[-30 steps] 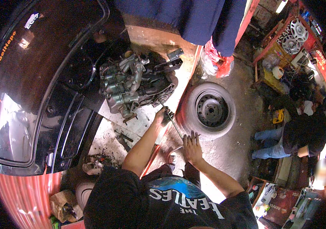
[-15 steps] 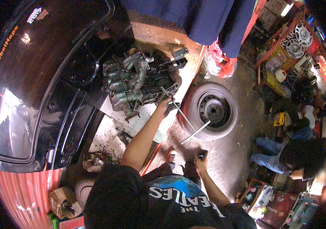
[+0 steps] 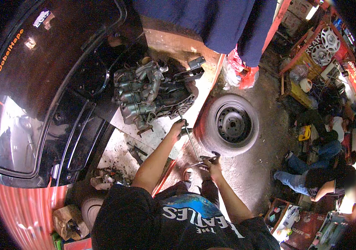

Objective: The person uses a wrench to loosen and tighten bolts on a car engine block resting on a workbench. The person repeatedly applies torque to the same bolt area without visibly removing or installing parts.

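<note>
A long thin metal T-handle wrench slants between my hands, its far end near the lower edge of the engine. My left hand is closed round the upper shaft; something dark shows beside its fingers, too small to name. My right hand is closed at the crossbar end, low in front of my body. The engine, greasy grey metal with cylinder-like housings and pipes, lies on a white board. Whether the wrench tip touches the engine I cannot tell.
A car wheel with tyre lies right of the wrench. A black vehicle door panel fills the left. Dark blue cloth and a red-and-white plastic bag are at the far side. Another person is at the right, near crowded shelves.
The wrench has swung nearer my body and upright, its crossbar dropping left. My right hand has come up and taken hold of it. My left hand has moved slightly nearer.
</note>
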Action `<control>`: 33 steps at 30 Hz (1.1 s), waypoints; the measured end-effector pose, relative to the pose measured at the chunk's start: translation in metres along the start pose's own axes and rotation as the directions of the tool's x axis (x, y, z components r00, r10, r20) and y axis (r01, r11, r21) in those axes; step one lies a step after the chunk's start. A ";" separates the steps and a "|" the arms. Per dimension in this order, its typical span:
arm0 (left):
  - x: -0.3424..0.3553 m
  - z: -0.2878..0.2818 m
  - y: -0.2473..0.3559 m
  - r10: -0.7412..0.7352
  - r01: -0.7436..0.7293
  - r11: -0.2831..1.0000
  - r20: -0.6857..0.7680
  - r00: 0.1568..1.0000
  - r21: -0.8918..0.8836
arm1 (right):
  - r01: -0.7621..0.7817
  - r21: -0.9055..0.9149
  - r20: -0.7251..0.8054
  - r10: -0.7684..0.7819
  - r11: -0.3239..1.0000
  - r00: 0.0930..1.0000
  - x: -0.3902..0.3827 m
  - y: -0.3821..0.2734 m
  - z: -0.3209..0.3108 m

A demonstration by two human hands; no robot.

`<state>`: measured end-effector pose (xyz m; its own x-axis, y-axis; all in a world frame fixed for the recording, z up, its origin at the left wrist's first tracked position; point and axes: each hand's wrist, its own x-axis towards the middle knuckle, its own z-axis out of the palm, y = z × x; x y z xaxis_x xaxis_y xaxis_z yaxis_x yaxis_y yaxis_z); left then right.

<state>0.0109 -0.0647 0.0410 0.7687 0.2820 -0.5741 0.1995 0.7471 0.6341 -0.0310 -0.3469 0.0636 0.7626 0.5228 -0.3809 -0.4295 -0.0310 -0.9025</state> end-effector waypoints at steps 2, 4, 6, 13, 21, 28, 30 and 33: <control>0.000 -0.007 -0.003 0.021 -0.021 1.000 0.011 1.000 0.009 | -0.165 0.221 -0.064 0.183 0.961 0.981 0.008 0.021 -0.006; 0.001 -0.013 -0.005 0.010 -0.010 1.000 -0.008 1.000 0.018 | -0.113 0.121 -0.039 0.119 0.986 0.992 0.009 0.035 -0.008; 0.002 -0.016 -0.007 0.017 -0.017 1.000 0.012 1.000 0.011 | -0.120 -0.095 -0.106 0.110 0.988 0.988 0.007 0.041 -0.010; 0.006 -0.014 -0.008 0.028 -0.027 0.999 0.028 0.999 -0.022 | -0.100 0.120 -0.135 0.116 0.988 0.984 0.007 0.037 -0.007; 0.010 -0.013 -0.005 0.008 -0.008 1.000 0.029 1.000 -0.018 | -0.141 0.200 -0.122 0.168 0.969 0.978 0.002 0.012 0.003; -0.008 -0.010 0.002 -0.015 0.033 0.996 0.205 0.979 -0.086 | -0.423 0.509 0.117 0.426 0.750 0.897 0.012 0.007 -0.006; -0.012 -0.009 0.002 -0.015 0.065 0.981 0.265 0.964 -0.182 | -0.528 0.554 0.248 0.477 0.643 0.843 0.011 0.008 -0.005; -0.013 -0.008 0.001 0.017 0.033 0.974 0.216 0.976 -0.224 | -0.577 0.467 0.184 0.565 0.670 0.804 -0.003 0.000 0.001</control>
<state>-0.0033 -0.0628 0.0448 0.8850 0.1581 -0.4379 0.0833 0.8716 0.4831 -0.0334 -0.3477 0.0652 0.2815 0.5596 -0.7795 -0.9539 0.0752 -0.2905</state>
